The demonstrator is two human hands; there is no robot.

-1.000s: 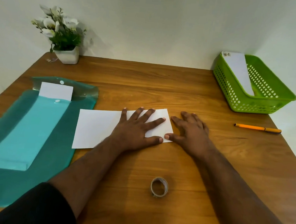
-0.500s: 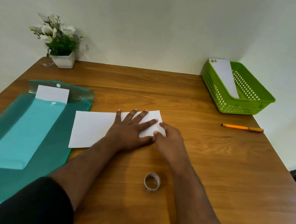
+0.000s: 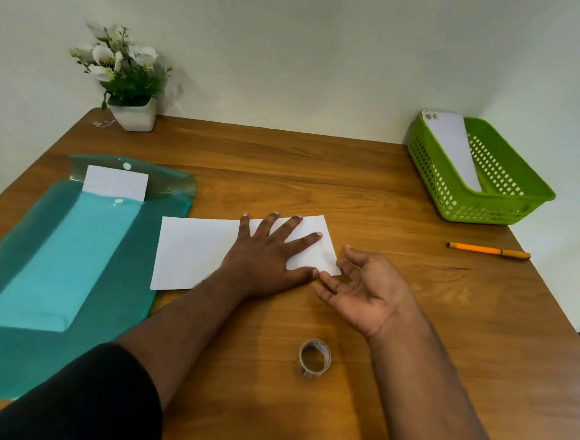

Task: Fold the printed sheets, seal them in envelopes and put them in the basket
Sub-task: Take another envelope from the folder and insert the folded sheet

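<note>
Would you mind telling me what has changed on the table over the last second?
The right hand has come off the table beside the folded sheet, crossed onto its right end, then turned palm up, fingers relaxed at that end. The left hand stays pressed flat on the sheet. The tape roll, pen, basket with its envelope, and folder are unmoved.

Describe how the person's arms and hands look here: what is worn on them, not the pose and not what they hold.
Both hands are bare: no gloves, rings, watch or bands show on the left hand or the right hand. The left arm wears a black sleeve that ends near the elbow, leaving the forearm bare. The right forearm is bare as far as the picture shows; no sleeve is in view on it.
</note>
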